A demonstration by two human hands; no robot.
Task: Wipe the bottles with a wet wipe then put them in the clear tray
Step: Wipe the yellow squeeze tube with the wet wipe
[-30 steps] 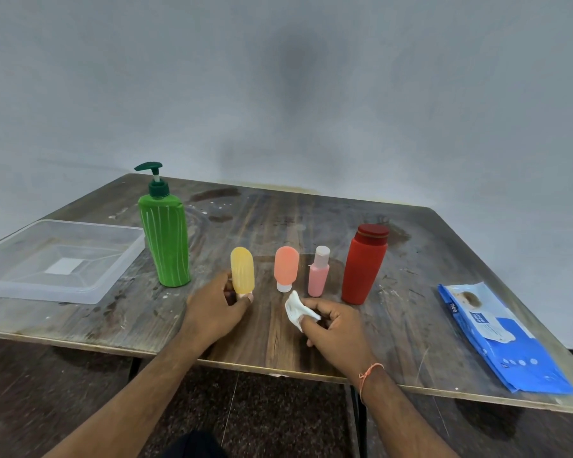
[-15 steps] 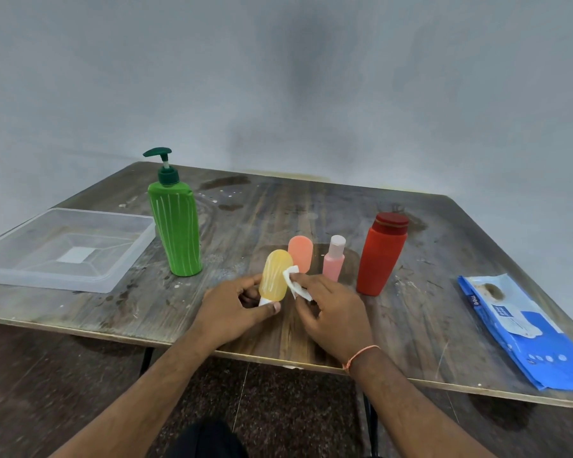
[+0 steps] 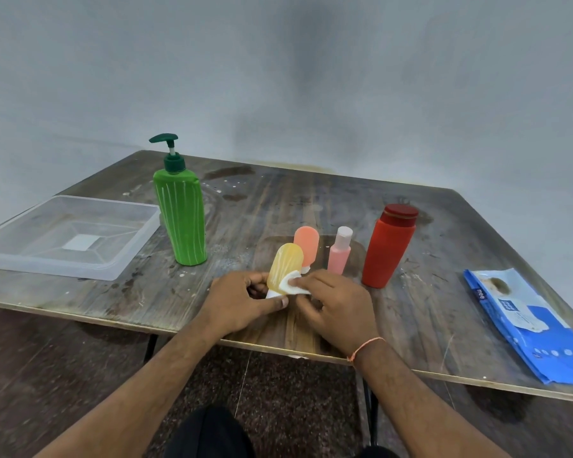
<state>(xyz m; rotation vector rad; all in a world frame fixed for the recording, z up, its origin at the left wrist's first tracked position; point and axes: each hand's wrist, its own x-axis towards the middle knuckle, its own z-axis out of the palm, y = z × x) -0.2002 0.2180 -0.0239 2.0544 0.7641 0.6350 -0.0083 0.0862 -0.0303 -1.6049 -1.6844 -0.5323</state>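
Observation:
My left hand (image 3: pixel 242 300) grips the small yellow bottle (image 3: pixel 284 264) by its white cap end, tilted, just above the table's front part. My right hand (image 3: pixel 336 304) pinches a folded white wet wipe (image 3: pixel 292 283) and holds it against the yellow bottle's lower side. Behind them stand an orange bottle (image 3: pixel 307 241), a pink bottle with a white cap (image 3: pixel 339 252), a red bottle (image 3: pixel 389 246) and a tall green pump bottle (image 3: pixel 181 216). The clear tray (image 3: pixel 129 259) lies at the left with nothing in it.
A blue pack of wet wipes (image 3: pixel 523 322) lies at the right near the table's front edge. The worn wooden table (image 3: pixel 278 200) stands against a grey wall. Dark floor shows below the front edge.
My left hand lifted the yellow bottle off the table and tilted it. My right hand brought the wipe from the table's front onto the bottle's side.

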